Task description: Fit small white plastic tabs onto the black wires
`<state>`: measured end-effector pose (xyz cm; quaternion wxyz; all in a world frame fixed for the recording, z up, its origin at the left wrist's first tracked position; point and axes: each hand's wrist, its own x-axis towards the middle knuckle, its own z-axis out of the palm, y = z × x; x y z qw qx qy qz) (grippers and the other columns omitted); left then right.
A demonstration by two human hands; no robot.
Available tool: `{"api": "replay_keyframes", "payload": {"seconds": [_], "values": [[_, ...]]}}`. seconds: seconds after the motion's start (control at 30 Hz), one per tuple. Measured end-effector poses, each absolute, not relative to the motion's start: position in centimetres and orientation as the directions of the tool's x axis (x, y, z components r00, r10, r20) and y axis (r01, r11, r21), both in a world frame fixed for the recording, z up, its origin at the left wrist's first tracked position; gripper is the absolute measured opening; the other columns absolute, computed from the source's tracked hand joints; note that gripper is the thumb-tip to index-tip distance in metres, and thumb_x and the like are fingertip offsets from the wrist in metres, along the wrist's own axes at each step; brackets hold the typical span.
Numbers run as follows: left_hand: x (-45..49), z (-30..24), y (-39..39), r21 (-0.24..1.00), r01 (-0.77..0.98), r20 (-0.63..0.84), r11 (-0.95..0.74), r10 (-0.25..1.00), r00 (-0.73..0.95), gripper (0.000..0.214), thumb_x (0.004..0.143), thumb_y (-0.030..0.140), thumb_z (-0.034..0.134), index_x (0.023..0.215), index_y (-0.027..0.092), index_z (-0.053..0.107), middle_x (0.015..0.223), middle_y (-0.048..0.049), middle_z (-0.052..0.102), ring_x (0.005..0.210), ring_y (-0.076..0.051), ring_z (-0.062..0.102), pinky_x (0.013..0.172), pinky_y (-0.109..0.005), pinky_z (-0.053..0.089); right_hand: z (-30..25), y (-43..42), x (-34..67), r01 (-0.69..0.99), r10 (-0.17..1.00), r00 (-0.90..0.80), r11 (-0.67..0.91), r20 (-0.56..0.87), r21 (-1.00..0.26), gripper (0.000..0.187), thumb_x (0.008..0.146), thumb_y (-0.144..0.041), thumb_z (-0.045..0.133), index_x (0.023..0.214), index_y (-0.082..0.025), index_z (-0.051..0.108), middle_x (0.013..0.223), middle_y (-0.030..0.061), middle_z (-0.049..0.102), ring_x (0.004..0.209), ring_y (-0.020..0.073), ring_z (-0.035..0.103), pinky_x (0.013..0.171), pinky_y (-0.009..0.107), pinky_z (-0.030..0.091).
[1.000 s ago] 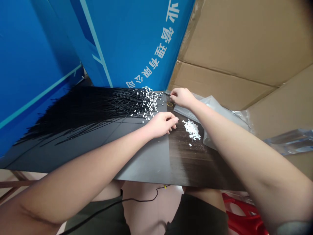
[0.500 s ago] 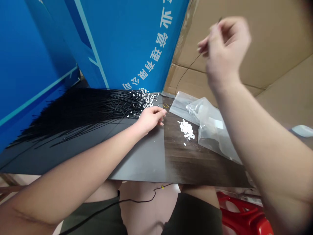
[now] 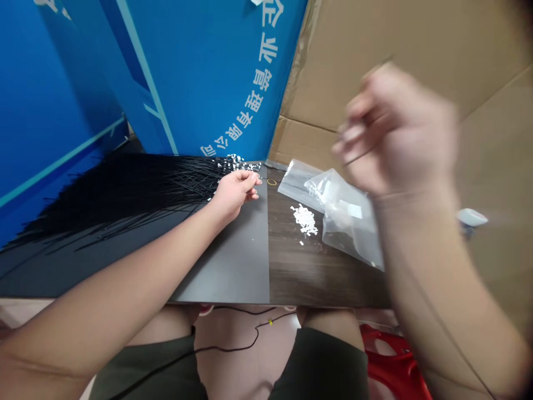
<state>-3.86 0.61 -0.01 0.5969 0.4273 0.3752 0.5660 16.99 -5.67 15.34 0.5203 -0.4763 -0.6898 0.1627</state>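
Note:
My left hand (image 3: 234, 190) rests on the table with its fingers curled, at the white-tipped ends of a big fan of thin black wires (image 3: 125, 191). Whether it pinches anything is hidden. My right hand (image 3: 395, 130) is raised high and close to the camera, blurred by motion, its fingers pinched on a thin black wire (image 3: 360, 158). A small heap of white connector pieces (image 3: 305, 218) lies on the dark wood table (image 3: 316, 272) between the two hands.
Clear plastic bags (image 3: 333, 208) lie right of the white heap. A small yellow ring (image 3: 272, 181) sits near the back edge. Blue printed panels (image 3: 187, 78) stand behind, cardboard boxes (image 3: 408, 33) at right. A grey mat (image 3: 233, 266) covers the table's left part. A red stool (image 3: 391, 366) stands below.
My right hand left the table's back edge, rose with a thin black wire pinched in it and now swings toward the camera. My left hand stayed by the wire ends.

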Motion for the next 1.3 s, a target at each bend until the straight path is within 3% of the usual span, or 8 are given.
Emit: {"api": "replay_keyframes", "payload": {"seconds": [0.1, 0.13, 0.23, 0.43, 0.57, 0.8, 1.07, 1.3], "values": [[-3.7, 0.1, 0.3, 0.917, -0.399, 0.035, 0.017, 0.992, 0.123, 0.016, 0.084, 0.023, 0.084, 0.087, 0.014, 0.071, 0.088, -0.0025, 0.070, 0.062, -0.007, 0.054, 0.057, -0.020, 0.051, 8.0, -3.4, 14.2, 0.115, 0.930, -0.006, 0.366, 0.368, -0.923, 0.019, 0.100, -0.042, 0.066, 0.098, -0.025, 0.059, 0.079, -0.0010, 0.069, 0.055, 0.0106, 0.060, 0.041, 0.022, 0.044], [-3.7, 0.1, 0.2, 0.912, -0.409, 0.027, 0.030, 0.991, 0.133, 0.019, 0.081, 0.025, 0.087, 0.087, 0.014, 0.072, 0.088, -0.0024, 0.070, 0.062, -0.007, 0.054, 0.056, -0.020, 0.050, 5.8, -2.6, 13.7, 0.070, 0.953, -0.012, 0.303, 0.302, -0.951, 0.020, 0.097, -0.039, 0.070, 0.094, -0.023, 0.060, 0.077, -0.0012, 0.070, 0.053, 0.0103, 0.059, 0.040, 0.022, 0.043], [-3.6, 0.0, -0.1, 0.908, -0.413, 0.007, 0.061, 0.987, 0.160, 0.027, 0.074, 0.030, 0.093, 0.087, 0.015, 0.076, 0.090, -0.0023, 0.071, 0.063, -0.007, 0.055, 0.057, -0.020, 0.049, 1.3, -1.5, 13.1, 0.035, 0.972, -0.004, 0.233, 0.233, -0.972, 0.017, 0.093, -0.034, 0.073, 0.094, -0.020, 0.063, 0.077, -0.0012, 0.070, 0.054, 0.0100, 0.059, 0.041, 0.025, 0.045], [-3.4, -0.2, -0.4, 0.917, -0.386, -0.008, 0.096, 0.975, 0.224, 0.033, 0.069, 0.034, 0.097, 0.087, 0.013, 0.080, 0.087, -0.0037, 0.073, 0.062, -0.006, 0.054, 0.058, -0.020, 0.048, -0.5, -2.1, 13.1, 0.012, 0.957, -0.039, 0.289, 0.288, -0.957, 0.026, 0.089, -0.043, 0.076, 0.096, -0.020, 0.066, 0.082, -0.0007, 0.070, 0.063, 0.0126, 0.065, 0.049, 0.026, 0.053], [-3.3, -0.1, -0.6, 0.914, -0.383, -0.044, 0.131, 0.973, 0.228, 0.035, 0.065, 0.035, 0.099, 0.085, 0.014, 0.080, 0.086, -0.0038, 0.073, 0.063, -0.006, 0.055, 0.059, -0.021, 0.049, -1.2, -2.2, 13.0, 0.124, 0.914, -0.038, 0.406, 0.404, -0.905, 0.019, 0.094, -0.040, 0.072, 0.098, -0.022, 0.067, 0.086, -0.0008, 0.071, 0.068, 0.0133, 0.065, 0.055, 0.027, 0.053], [-3.1, 0.1, -1.0, 0.921, -0.342, -0.105, 0.184, 0.966, 0.238, 0.025, 0.072, 0.027, 0.095, 0.079, 0.012, 0.077, 0.082, -0.0037, 0.071, 0.062, -0.007, 0.055, 0.058, -0.021, 0.051, -1.2, -2.1, 14.0, 0.420, 0.768, -0.110, 0.611, 0.631, -0.671, 0.009, 0.100, -0.025, 0.063, 0.095, -0.022, 0.069, 0.094, 0.0016, 0.076, 0.088, 0.0173, 0.070, 0.087, 0.033, 0.054], [-2.7, 1.1, -1.2, 0.856, -0.429, -0.198, 0.290, 0.949, 0.246, 0.006, 0.088, 0.009, 0.076, 0.082, 0.010, 0.074, 0.077, -0.0021, 0.067, 0.054, -0.005, 0.053, 0.052, -0.019, 0.049, -1.3, -1.8, 14.2, 0.539, 0.627, -0.210, 0.714, 0.750, -0.447, 0.012, 0.104, -0.023, 0.057, 0.099, -0.021, 0.068, 0.100, 0.0057, 0.077, 0.095, 0.0198, 0.070, 0.086, 0.033, 0.052], [-2.9, 1.0, -1.0, 0.849, -0.402, -0.241, 0.342, 0.929, 0.281, 0.007, 0.090, 0.008, 0.073, 0.083, 0.010, 0.072, 0.076, -0.0019, 0.067, 0.053, -0.006, 0.054, 0.051, -0.020, 0.049, -1.3, -1.8, 14.1, 0.579, 0.673, -0.258, 0.682, 0.693, -0.447, 0.013, 0.106, -0.024, 0.050, 0.098, -0.022, 0.060, 0.101, 0.0076, 0.073, 0.097, 0.0214, 0.067, 0.085, 0.034, 0.050]]}}
